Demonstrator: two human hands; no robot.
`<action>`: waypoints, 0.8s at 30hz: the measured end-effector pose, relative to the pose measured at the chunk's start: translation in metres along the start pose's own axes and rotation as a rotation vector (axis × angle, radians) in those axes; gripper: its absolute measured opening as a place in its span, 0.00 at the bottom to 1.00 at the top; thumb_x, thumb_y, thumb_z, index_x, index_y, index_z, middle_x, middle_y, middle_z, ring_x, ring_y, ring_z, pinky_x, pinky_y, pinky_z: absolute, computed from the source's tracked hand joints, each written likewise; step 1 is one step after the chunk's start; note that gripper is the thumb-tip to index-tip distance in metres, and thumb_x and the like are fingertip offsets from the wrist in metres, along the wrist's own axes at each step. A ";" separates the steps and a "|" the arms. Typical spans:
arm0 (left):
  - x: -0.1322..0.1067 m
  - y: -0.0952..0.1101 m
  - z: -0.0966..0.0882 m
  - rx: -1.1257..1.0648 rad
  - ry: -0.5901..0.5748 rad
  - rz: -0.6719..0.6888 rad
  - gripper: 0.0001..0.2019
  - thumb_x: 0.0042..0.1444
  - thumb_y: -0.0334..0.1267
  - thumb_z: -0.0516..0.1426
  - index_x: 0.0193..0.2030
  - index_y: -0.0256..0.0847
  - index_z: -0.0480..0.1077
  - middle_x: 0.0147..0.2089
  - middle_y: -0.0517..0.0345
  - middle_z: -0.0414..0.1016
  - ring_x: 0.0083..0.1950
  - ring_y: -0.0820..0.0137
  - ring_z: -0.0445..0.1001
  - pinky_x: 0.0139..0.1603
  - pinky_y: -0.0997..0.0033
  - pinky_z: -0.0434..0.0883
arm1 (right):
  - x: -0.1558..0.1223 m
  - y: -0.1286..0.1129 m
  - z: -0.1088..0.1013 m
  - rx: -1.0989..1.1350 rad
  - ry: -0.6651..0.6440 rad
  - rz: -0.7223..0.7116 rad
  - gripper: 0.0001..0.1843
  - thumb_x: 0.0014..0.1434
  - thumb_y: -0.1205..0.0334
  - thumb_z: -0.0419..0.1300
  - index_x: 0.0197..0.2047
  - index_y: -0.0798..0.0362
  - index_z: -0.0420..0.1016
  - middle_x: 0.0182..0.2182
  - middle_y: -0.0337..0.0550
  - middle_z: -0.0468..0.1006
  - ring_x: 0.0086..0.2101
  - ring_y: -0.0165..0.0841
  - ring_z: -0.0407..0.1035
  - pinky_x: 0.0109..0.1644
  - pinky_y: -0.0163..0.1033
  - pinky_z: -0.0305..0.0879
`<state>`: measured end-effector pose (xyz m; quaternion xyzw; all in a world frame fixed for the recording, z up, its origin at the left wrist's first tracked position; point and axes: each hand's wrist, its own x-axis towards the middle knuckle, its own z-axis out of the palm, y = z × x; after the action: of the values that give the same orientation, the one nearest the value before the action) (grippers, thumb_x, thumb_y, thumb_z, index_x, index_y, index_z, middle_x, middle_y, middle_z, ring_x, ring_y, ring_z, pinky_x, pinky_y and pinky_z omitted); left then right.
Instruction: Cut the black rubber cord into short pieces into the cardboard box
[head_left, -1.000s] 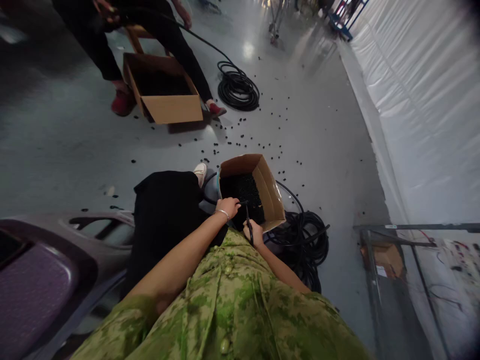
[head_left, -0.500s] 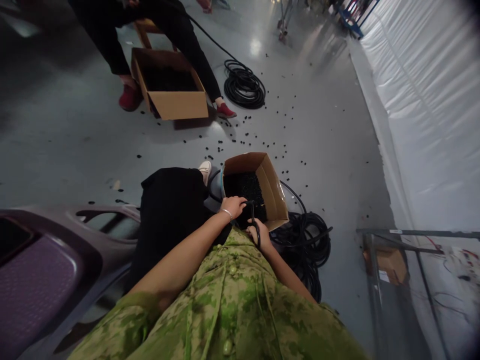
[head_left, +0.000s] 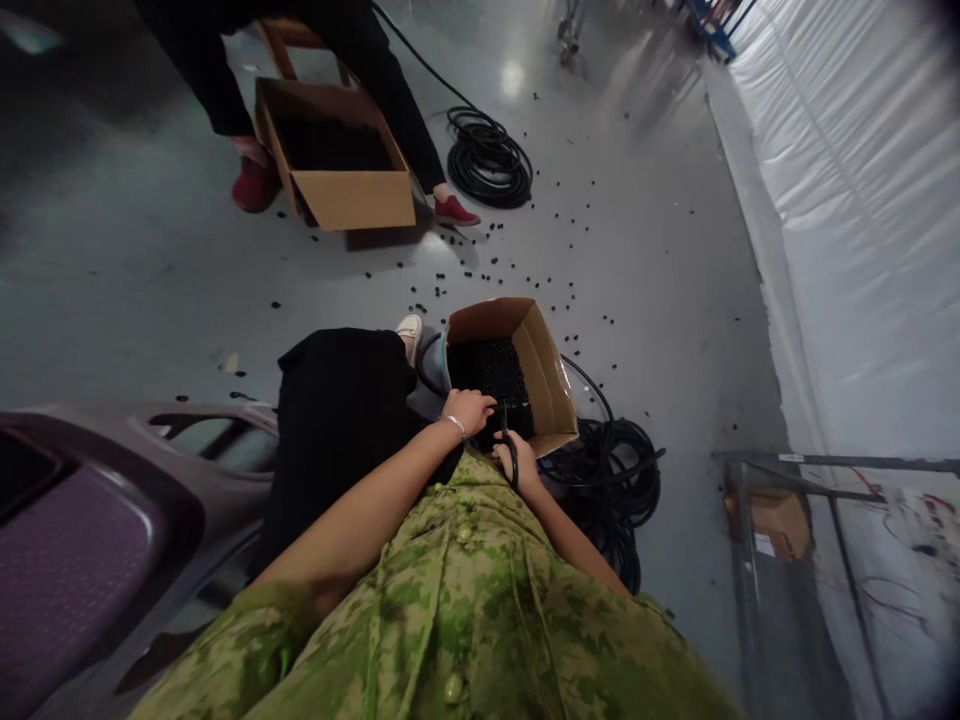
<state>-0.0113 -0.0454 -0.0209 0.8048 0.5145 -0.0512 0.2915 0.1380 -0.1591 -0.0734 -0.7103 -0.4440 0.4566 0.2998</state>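
An open cardboard box [head_left: 553,380] full of small black pieces stands on the floor by my feet. My left hand [head_left: 469,408], with a bracelet at the wrist, is closed over the near edge of the box, pinching the end of a black hose. My right hand [head_left: 517,460] sits just behind it, closed around black scissors [head_left: 509,440] whose blades point toward the left hand. A coil of black hose [head_left: 611,475] lies on the floor right of the box.
Another person in dark trousers and red shoes [head_left: 456,212] sits behind a larger cardboard box [head_left: 352,195], with a second hose coil [head_left: 487,160] beside them. Black pieces litter the grey floor. A purple plastic chair [head_left: 82,520] is at left, white sheeting [head_left: 862,200] at right.
The view has shifted slightly downward and to the right. My hands stay at the box's near edge, and the scissors have swung a little closer to the left hand.
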 end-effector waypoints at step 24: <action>0.006 -0.005 0.008 0.010 -0.066 -0.045 0.16 0.63 0.42 0.52 0.53 0.53 0.78 0.53 0.49 0.80 0.55 0.55 0.74 0.54 0.55 0.63 | 0.001 0.007 0.005 -0.166 0.047 -0.060 0.14 0.51 0.57 0.55 0.34 0.51 0.80 0.29 0.39 0.80 0.31 0.36 0.72 0.42 0.37 0.68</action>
<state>-0.0109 -0.0430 -0.0317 0.7923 0.5223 -0.0867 0.3031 0.1360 -0.1611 -0.0817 -0.7296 -0.4942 0.3921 0.2639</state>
